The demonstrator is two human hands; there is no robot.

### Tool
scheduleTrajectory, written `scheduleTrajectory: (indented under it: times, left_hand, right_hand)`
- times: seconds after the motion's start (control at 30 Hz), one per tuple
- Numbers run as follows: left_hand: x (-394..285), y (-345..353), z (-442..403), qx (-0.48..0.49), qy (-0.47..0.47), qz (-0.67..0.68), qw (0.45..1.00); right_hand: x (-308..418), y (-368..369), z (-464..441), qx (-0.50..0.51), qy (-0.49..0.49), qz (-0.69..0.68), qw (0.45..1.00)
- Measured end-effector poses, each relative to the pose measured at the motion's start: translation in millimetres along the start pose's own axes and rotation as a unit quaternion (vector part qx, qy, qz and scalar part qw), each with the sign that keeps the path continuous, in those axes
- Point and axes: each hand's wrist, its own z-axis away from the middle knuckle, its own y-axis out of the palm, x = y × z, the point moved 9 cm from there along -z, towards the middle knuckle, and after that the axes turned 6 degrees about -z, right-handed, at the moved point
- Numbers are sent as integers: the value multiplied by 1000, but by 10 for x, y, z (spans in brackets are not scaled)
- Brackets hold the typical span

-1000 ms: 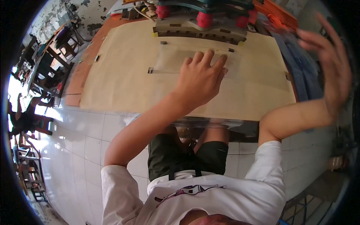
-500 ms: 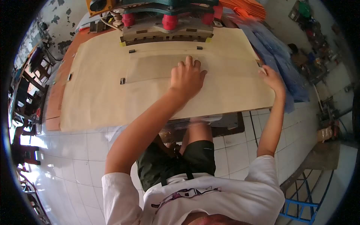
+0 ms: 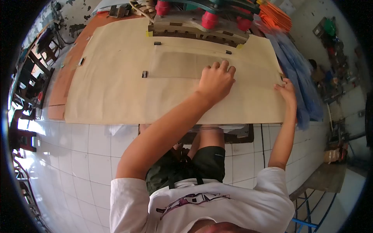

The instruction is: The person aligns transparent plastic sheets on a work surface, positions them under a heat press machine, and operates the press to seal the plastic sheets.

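Observation:
My left hand (image 3: 217, 82) rests palm down on the cream board (image 3: 105, 77), its fingers bent and apart. It lies over the right part of a thin, clear plastic sheet (image 3: 175, 64), so the sheet's edge there is hidden. My right hand (image 3: 287, 93) is at the board's right edge, thumb and fingers apart, close to a small dark stop (image 3: 281, 75). Nothing can be made out between its fingers. Small black stops (image 3: 145, 74) stand by the sheet's left corner and along its far side.
At the back, a machine with red posts (image 3: 210, 19) and a wooden block (image 3: 198, 34) overhangs the board. Blue plastic film (image 3: 297, 70) hangs at the right, beside orange bundles (image 3: 275, 16). An orange-brown tabletop (image 3: 58, 93) shows at the left.
The camera view has shifted, so the board appears further right. My left hand has slid slightly right over the sheet. My right thumb and fingers have parted; a pale bit seen there earlier is gone.

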Motion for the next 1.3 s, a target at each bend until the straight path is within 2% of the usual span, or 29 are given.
scheduleTrajectory:
  times: [0.13, 0.2, 0.23, 0.3, 0.37, 0.4, 0.43, 0.47, 0.53, 0.57, 0.6, 0.63, 0.67, 0.77, 0.9, 0.97, 1.03, 1.07, 1.17, 1.2, 1.27, 1.3]
  left_hand:
    - [-14, 16, -2, -6, 24, -6, 1000]
    - [-48, 27, 5, 9, 33, -23, 999]
    - [-75, 56, 23, 27, 41, -38, 998]
    - [-148, 3, 40, 28, 45, -42, 998]
    - [-213, 5, 54, 30, 54, -44, 997]
    - [-227, 25, 50, 40, 57, -54, 996]
    - [-236, 44, 57, 50, 58, -63, 995]
    - [-246, 42, 69, 50, 59, -63, 995]
    - [-248, 6, 85, 34, 59, -71, 995]
    - [-248, -6, 86, 32, 58, -72, 995]
    - [-256, 21, 93, 45, 64, -80, 994]
    - [-256, 51, 96, 59, 70, -88, 992]
    - [-247, 56, 100, 56, 68, -90, 992]
    - [-232, 82, 102, 47, 62, -82, 994]
    - [-265, 63, 102, 51, 86, -121, 988]
    - [-325, 50, 96, 54, 96, -132, 985]
    - [-346, 220, 92, 180, 83, -111, 974]
    - [-386, 205, 85, 179, 86, -116, 973]
    - [-427, 272, 181, 211, 69, -180, 958]
    - [-432, 230, 191, 189, 70, -188, 961]
    - [-389, 192, 219, 166, 66, -200, 963]
    - [-403, 130, 241, 159, 81, -174, 969]
  right_hand:
    - [-80, 79, -120, 62, -12, -74, 995]
    - [-88, 120, -135, 121, 71, -148, 979]
    - [94, 112, -30, 121, 69, -149, 979]
    - [838, -62, 446, 32, -23, -217, 975]
    - [1561, -56, 870, 96, -110, -281, 949]
    - [2131, -8, 1297, 193, -207, -365, 887]
    - [2531, -13, 1682, 286, -298, -438, 799]
    - [2485, -28, 1669, 285, -298, -438, 799]
    - [2502, -13, 1899, 427, -412, -411, 692]
    - [2443, 70, 1698, 431, -388, -370, 726]
    - [2445, 171, 1589, 432, -391, -368, 724]
    - [2325, 363, 1331, 356, -361, -255, 824]
    - [2166, 483, 1111, 268, -319, -135, 899]
    - [1872, 903, 1016, 310, -270, -60, 910]
    - [1840, 1096, 873, 329, -307, -68, 890]
    - [1826, 1184, 773, 366, -271, -127, 881]
    - [1938, 1224, 783, 382, -274, -158, 868]
    - [1999, 1254, 799, 400, -275, -185, 855]
    - [2013, 1368, 757, 392, -284, -163, 860]
    - [2007, 1397, 774, 391, -288, -164, 859]
    - [2028, 1349, 801, 317, -341, -171, 868]
    - [2026, 1382, 809, 321, -343, -174, 865]
